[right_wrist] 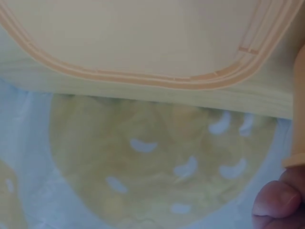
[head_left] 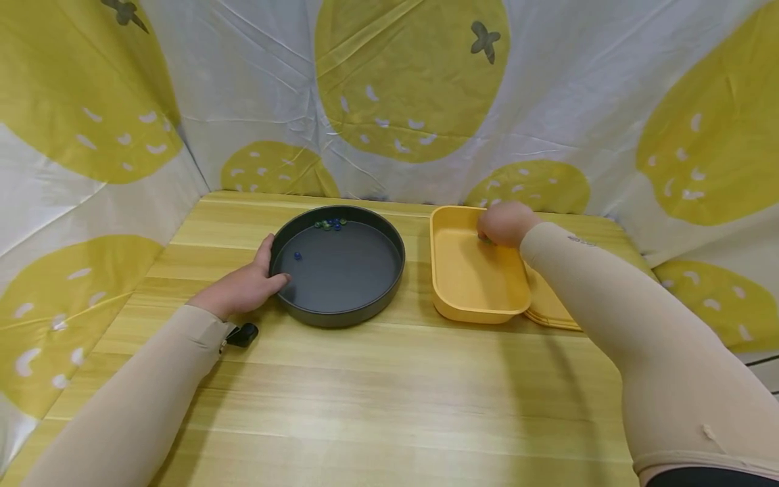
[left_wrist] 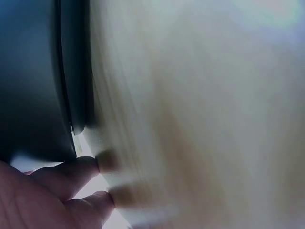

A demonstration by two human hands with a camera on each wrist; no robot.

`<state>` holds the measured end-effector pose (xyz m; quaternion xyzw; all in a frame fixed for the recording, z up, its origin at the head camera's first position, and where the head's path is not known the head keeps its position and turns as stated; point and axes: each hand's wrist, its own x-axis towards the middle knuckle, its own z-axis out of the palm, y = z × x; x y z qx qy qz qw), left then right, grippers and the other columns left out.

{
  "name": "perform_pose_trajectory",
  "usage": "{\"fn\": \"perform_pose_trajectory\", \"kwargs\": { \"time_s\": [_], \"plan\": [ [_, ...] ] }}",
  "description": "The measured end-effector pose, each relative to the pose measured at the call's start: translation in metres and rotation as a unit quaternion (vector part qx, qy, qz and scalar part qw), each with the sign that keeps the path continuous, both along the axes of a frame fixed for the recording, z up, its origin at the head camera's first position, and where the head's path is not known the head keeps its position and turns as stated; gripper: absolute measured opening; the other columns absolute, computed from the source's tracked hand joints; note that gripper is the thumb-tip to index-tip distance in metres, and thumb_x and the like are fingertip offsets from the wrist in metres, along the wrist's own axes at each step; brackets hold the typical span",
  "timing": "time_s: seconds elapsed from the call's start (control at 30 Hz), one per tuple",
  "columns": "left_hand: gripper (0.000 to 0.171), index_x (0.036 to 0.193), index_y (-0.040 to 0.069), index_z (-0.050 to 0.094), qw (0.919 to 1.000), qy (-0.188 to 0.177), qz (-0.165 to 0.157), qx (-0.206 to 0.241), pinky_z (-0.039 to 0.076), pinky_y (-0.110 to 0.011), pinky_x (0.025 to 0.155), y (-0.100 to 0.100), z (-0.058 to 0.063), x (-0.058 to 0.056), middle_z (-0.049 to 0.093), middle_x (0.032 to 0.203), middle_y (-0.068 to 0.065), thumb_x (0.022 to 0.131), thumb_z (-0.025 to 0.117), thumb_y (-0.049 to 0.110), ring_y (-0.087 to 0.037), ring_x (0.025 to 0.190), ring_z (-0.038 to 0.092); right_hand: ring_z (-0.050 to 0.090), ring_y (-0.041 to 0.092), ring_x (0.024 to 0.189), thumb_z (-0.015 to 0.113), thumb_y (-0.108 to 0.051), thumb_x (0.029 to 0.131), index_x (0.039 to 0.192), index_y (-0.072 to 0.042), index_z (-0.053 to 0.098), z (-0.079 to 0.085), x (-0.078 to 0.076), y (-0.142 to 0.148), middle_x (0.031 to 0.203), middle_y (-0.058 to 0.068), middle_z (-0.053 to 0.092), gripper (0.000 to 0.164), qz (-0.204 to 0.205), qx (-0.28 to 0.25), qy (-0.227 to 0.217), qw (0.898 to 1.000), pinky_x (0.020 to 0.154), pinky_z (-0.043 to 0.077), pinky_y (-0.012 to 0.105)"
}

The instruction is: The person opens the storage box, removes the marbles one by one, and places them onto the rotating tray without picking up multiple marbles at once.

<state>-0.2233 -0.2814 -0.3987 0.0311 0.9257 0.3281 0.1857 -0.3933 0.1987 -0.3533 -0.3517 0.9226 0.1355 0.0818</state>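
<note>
My left hand (head_left: 243,287) holds the left side of a round dark grey pan (head_left: 341,260), thumb over the rim and fingers along the outside. Seen from the left wrist, fingertips (left_wrist: 88,164) reach past the dark wall of the pan. Several small blue and green marbles (head_left: 328,224) lie near the pan's far side, and one blue marble (head_left: 297,256) is apart at the left. Over the far right of a yellow rectangular box (head_left: 475,277), my right hand (head_left: 506,223) reaches down with curled fingers. A small greenish marble (head_left: 485,239) shows at its fingertips, mostly hidden.
Right of the box, partly beneath my right forearm, lies a flat yellow lid (head_left: 554,304). Wooden tabletop (head_left: 389,392) stretches in front of both containers. A white curtain (head_left: 255,74) with yellow fruit print hangs behind and along the sides.
</note>
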Motion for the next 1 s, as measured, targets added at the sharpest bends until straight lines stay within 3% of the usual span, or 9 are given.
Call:
{"fn": "perform_pose_trajectory", "kwargs": {
  "time_s": [0.23, 0.6, 0.7, 0.9, 1.0],
  "plan": [
    [0.098, 0.162, 0.009, -0.031, 1.0000, -0.002, 0.004, -0.001, 0.018, -0.066, 0.127, 0.001, 0.000, 0.001, -0.007, 0.173, -0.031, 0.110, 0.045, 0.040, -0.053, 0.159, 0.015, 0.053, 0.028, 0.069, 0.066, -0.014, 0.096, 0.071, -0.014, 0.059, -0.007, 0.002, 0.000, 0.073, 0.007, 0.059, 0.026, 0.000, -0.001, 0.013, 1.000, 0.072, 0.054, 0.049],
    [0.098, 0.162, 0.010, -0.031, 1.0000, -0.001, 0.005, -0.003, 0.018, -0.066, 0.127, 0.000, -0.002, -0.001, -0.012, 0.174, -0.029, 0.110, 0.046, 0.041, -0.053, 0.159, 0.013, 0.057, 0.028, 0.072, 0.054, -0.015, 0.105, 0.084, -0.010, 0.062, -0.008, -0.001, 0.005, 0.081, 0.010, 0.063, 0.023, -0.018, 0.040, -0.004, 0.999, 0.076, 0.055, 0.049],
    [0.098, 0.162, 0.009, -0.031, 1.0000, -0.002, 0.006, -0.001, 0.017, -0.066, 0.128, 0.000, -0.002, -0.001, -0.013, 0.174, -0.028, 0.110, 0.046, 0.040, -0.052, 0.160, 0.011, 0.057, 0.027, 0.072, 0.053, -0.009, 0.104, 0.086, -0.009, 0.063, -0.009, -0.002, 0.006, 0.082, 0.010, 0.063, 0.021, -0.014, 0.051, 0.002, 0.999, 0.075, 0.057, 0.048],
    [0.097, 0.162, 0.009, -0.030, 1.0000, -0.003, 0.007, 0.001, 0.015, -0.066, 0.128, 0.002, -0.001, -0.001, -0.014, 0.174, -0.027, 0.110, 0.045, 0.039, -0.052, 0.160, 0.010, 0.058, 0.028, 0.073, 0.049, -0.008, 0.101, 0.083, -0.010, 0.062, -0.010, -0.001, 0.007, 0.083, 0.011, 0.064, 0.022, -0.044, 0.028, -0.012, 0.999, 0.074, 0.056, 0.050],
    [0.097, 0.162, 0.009, -0.031, 1.0000, -0.004, 0.007, -0.003, 0.016, -0.066, 0.128, 0.003, -0.001, 0.000, -0.014, 0.174, -0.028, 0.110, 0.045, 0.040, -0.052, 0.160, 0.011, 0.058, 0.028, 0.073, 0.050, -0.007, 0.099, 0.080, -0.011, 0.060, -0.010, 0.000, 0.008, 0.082, 0.010, 0.064, 0.022, -0.029, 0.028, -0.009, 0.999, 0.074, 0.057, 0.051]
  ]
}}
